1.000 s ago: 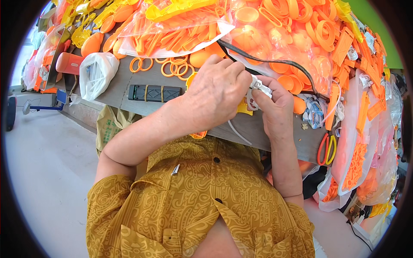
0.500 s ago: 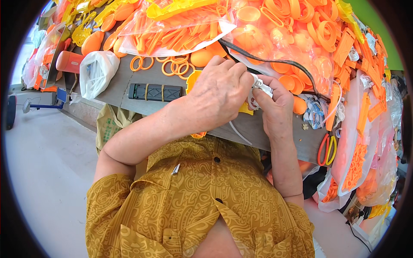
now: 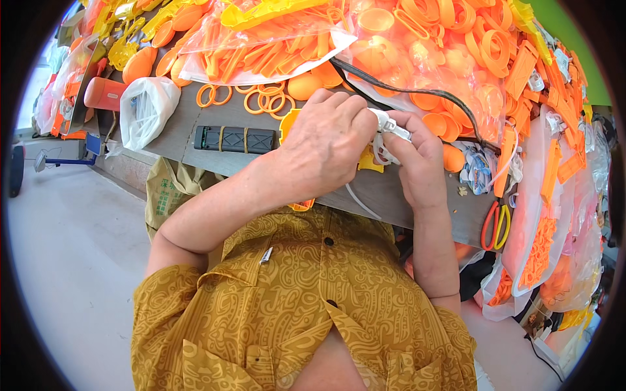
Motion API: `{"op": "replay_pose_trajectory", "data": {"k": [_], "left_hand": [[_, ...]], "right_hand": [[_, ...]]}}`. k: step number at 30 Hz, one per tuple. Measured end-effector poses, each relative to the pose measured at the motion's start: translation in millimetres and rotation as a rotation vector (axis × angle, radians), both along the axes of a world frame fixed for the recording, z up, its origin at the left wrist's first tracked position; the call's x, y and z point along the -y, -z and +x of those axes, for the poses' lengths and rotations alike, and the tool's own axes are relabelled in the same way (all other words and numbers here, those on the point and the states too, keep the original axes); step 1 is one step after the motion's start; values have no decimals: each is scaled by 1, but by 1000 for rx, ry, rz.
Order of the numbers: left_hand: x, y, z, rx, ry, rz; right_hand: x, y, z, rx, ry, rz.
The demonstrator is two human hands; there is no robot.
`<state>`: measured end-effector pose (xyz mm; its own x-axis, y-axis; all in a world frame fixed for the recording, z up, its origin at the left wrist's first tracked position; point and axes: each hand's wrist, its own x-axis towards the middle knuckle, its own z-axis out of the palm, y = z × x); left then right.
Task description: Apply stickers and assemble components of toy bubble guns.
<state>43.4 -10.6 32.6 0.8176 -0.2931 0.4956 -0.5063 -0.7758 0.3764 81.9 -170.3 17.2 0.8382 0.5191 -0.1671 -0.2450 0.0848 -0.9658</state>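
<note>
Both hands meet over the grey table (image 3: 261,171) around a small white plastic part (image 3: 395,128), whose exact kind I cannot make out. My left hand (image 3: 329,140) is closed at its left end, with the back of the hand hiding most of its fingertips. The thumb and fingers of my right hand (image 3: 420,156) pinch the other end. A thin white tube or cord (image 3: 358,201) shows below the hands, trailing toward the table's near edge. Under and beside my left hand are yellow pieces (image 3: 370,161), partly covered, and an orange piece (image 3: 303,205) shows below my left wrist.
Orange rings (image 3: 268,101) and a black ribbed case with bands (image 3: 235,139) lie left of my hands. A white bag (image 3: 150,111) stands farther left. Bags of orange parts (image 3: 274,55) crowd the far side; a black strap (image 3: 417,92) crosses them. Scissors (image 3: 495,228) hang right.
My left hand has shifted slightly left, and more of the white part shows between the hands. My right hand stays almost in place, still pinching it.
</note>
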Motion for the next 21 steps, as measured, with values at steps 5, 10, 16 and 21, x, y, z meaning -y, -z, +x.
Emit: {"op": "replay_pose_trajectory", "data": {"k": [5, 10, 16, 21], "left_hand": [[-2, -1, 1, -8, 13, -33], [-4, 0, 1, -17, 16, -58], [-2, -2, 0, -48, 15, -72], [-2, -1, 1, -27, 13, -85]], "right_hand": [[4, -4, 3, -122, -59, 121], [4, -3, 3, -107, -68, 104], [2, 0, 2, 8, -36, 14], [2, -2, 1, 5, -35, 5]]}}
